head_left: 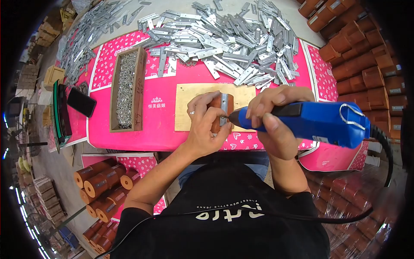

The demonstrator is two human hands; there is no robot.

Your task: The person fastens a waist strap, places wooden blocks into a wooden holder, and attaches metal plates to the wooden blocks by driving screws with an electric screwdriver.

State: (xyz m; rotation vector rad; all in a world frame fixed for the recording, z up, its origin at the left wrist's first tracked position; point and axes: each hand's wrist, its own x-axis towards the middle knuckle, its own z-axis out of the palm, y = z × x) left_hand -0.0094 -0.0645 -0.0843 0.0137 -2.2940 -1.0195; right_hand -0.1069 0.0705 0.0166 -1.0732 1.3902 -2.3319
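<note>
My left hand [204, 123] is closed around a reddish-brown wooden cylinder [230, 102] that lies on a pale board [184, 96]. A flat metal strip [224, 103] runs along the top of the cylinder. Gripped in my right hand [278, 123] is a blue electric screwdriver [327, 123], held level with its dark tip pointing left. That tip meets the near end of the strip, beside my left fingertips. Whether a screw sits under the tip is too small to tell.
A wooden box [138, 90] of screws [126, 93] stands to the left, near a phone [81, 102]. Loose metal strips [233, 39] are heaped along the back. Stacked brown cylinders [366, 77] line the right, with more cylinders [103, 181] at lower left. A black cable [384, 146] trails from the screwdriver.
</note>
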